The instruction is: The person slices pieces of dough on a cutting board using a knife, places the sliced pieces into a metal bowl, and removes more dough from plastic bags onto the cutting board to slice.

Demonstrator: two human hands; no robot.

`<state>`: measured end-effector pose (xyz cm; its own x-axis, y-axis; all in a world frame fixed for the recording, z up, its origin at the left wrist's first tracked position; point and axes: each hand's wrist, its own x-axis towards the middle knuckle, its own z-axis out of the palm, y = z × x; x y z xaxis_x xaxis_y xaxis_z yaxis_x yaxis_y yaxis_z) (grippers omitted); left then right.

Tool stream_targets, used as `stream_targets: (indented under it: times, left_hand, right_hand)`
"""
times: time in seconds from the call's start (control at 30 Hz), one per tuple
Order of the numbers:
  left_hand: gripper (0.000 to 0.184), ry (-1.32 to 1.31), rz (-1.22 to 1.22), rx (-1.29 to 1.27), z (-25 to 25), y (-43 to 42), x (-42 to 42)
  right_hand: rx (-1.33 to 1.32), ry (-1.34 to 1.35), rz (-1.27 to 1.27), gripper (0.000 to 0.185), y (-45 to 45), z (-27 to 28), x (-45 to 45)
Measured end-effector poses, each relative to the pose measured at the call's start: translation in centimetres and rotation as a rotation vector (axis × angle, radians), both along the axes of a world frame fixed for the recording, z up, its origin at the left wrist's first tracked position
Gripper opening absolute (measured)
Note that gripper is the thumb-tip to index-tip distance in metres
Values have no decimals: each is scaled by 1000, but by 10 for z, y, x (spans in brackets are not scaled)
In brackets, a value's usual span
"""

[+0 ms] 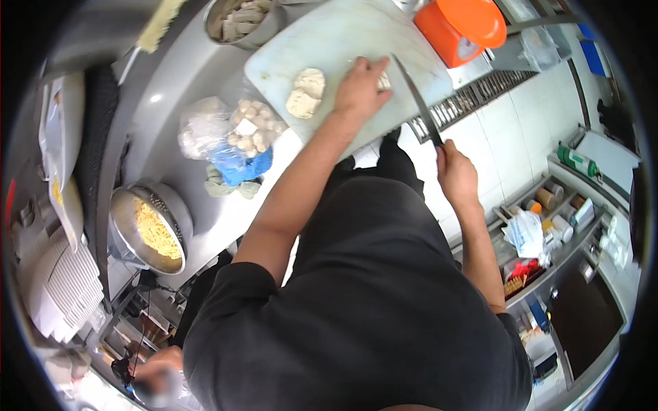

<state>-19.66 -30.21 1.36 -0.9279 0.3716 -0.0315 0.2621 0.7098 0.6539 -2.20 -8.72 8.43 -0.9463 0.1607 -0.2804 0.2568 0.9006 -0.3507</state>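
Observation:
On the pale cutting board [274,65], my left hand [359,90] rests with its thumb and fingers around a small pale piece of dough [383,81], mostly hidden under them. Two more dough-like lumps [306,93] lie touching each other to the left of that hand. My right hand [457,172] is wrapped around the handle of a long kitchen knife [415,96]. Its blade points up and leftward over the board's right part, with the tip beside my left hand and apart from it.
Beyond the board are a metal pot [241,20] of cut pieces and an orange scale [445,34]. Left lie bagged pale balls [255,127], a blue cloth [247,170] and a bowl of yellow strips [156,229]. Shelves [541,226] stand right; another person [161,370] is lower left.

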Motion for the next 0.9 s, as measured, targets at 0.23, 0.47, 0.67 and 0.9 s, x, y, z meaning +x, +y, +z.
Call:
stream_targets:
  times: [0.23, 0.47, 0.67, 0.9]
  left_hand:
    - [54, -83, 36, 79, 7, -8, -10]
    - [65, 145, 348, 296, 65, -98, -99]
    - [93, 302, 318, -437, 86, -171, -127]
    - [84, -291, 70, -764, 69, -97, -33]
  right_hand:
    - [-54, -31, -76, 23, 13, -14, -5]
    - [-65, -60, -88, 25, 7, -3, -13]
    - [-96, -18, -50, 22, 3, -8, -13]
    - [-119, -91, -61, 23, 0, -9, -9]
